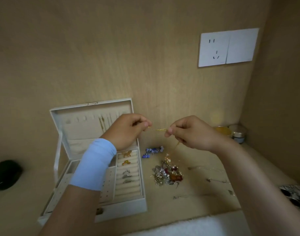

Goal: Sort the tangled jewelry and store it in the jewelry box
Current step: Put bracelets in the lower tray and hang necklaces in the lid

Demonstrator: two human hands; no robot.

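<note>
A thin gold chain (157, 129) is stretched between my left hand (127, 131) and my right hand (190, 132), each pinching one end above the table; its tail hangs below my right hand. The white jewelry box (128, 208) stands open at the left under my left forearm, with rings in its padded rolls (128, 174) and gold chains hanging in its lid (101, 123). A tangled heap of jewelry (168, 174) lies on the table to the right of the box. A blue bead piece (152, 151) lies just behind the heap.
Thin chains (209, 169) lie spread out right of the heap. Two small jars (237, 132) stand in the back right corner. A black object (5, 174) sits at the far left. A patterned item (295, 196) lies at the right edge. A wall socket (227, 47) is above.
</note>
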